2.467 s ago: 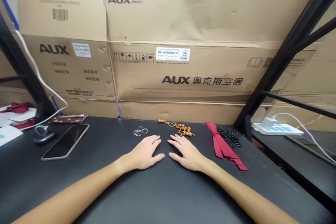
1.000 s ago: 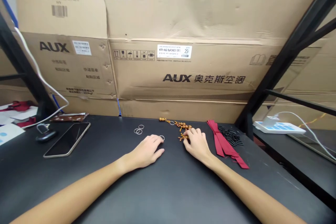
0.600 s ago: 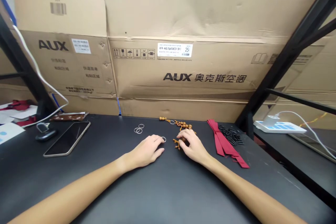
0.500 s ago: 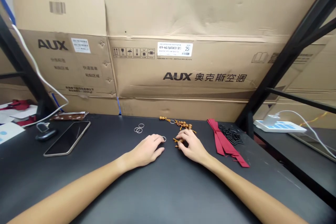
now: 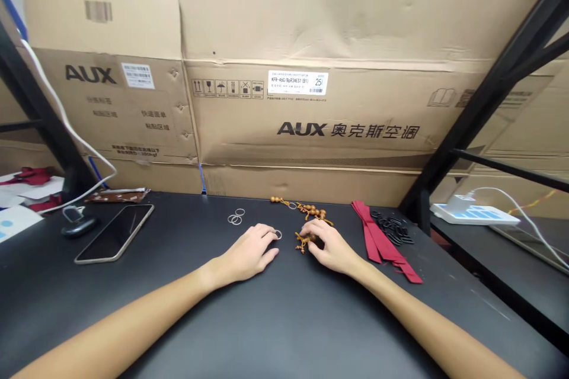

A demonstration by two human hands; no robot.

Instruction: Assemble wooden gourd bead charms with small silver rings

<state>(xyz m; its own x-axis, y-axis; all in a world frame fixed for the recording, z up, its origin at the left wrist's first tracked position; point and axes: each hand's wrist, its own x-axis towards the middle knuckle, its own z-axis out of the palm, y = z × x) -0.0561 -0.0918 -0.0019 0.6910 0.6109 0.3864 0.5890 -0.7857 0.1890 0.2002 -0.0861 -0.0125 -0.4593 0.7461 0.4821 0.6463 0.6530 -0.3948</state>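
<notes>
My left hand (image 5: 252, 252) rests on the dark tabletop with its thumb and fingers apart. At its index fingertip lies a thin metal split ring (image 5: 278, 235). My right hand (image 5: 329, 245) is arched with thumb and index finger apart, over a small wooden-bead pendant (image 5: 302, 241) on mustard cord. Part of that pendant is hidden under the fingers. Just behind this hand are more wooden beads on cord (image 5: 315, 211), with another metal ring (image 5: 292, 206) among them. Several loose metal rings (image 5: 235, 219) lie left of centre, beyond my left hand.
Red ribbon strips (image 5: 377, 237) and black plastic buckles (image 5: 393, 227) lie on the right. A phone (image 5: 114, 234) and a dark round gadget (image 5: 79, 225) sit on the left. Cardboard boxes (image 5: 311, 148) wall the back. Black metal posts (image 5: 484, 89) flank the table (image 5: 284, 320).
My right hand has shifted slightly right, its thumb drawing away from the bead pendant, so more of the cord shows. My left hand stays at the ring, almost unmoved.
</notes>
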